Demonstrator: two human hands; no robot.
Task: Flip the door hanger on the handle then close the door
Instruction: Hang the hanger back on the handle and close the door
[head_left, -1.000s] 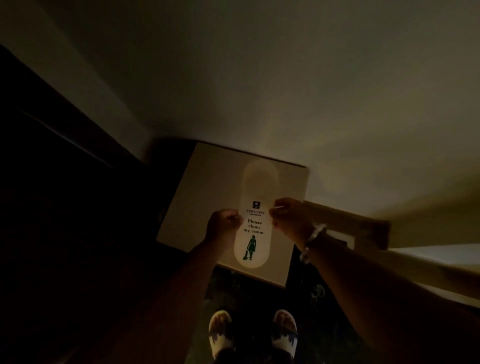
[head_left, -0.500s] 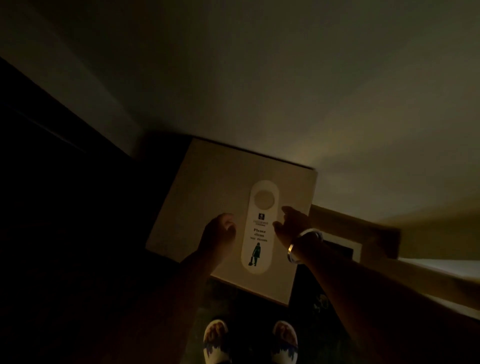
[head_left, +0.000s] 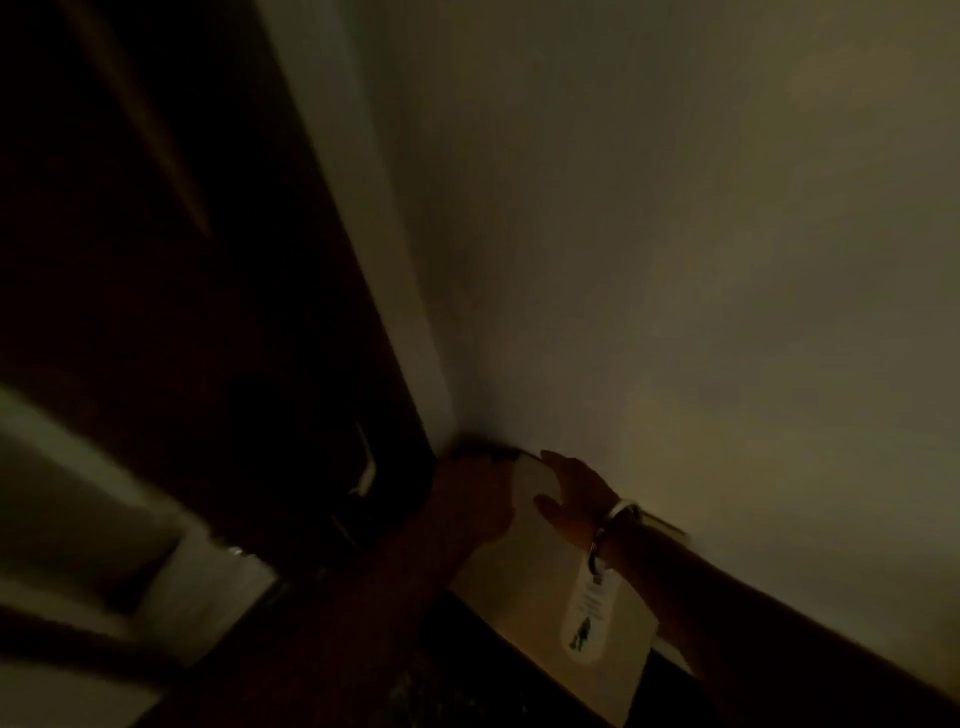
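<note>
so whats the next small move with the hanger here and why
Probably pick the door hanger back up with the right hand: it lies printed side up on a pale panel, and neither that hand nor the left hand grips it.

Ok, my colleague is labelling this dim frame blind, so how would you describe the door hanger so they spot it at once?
Start at the pale square panel low in the frame, below the big plain wall. On it lies the door hanger, just under the right hand with the bracelet. It is the only long, round-ended white card, with small print and a dark green figure at its lower end.
</note>
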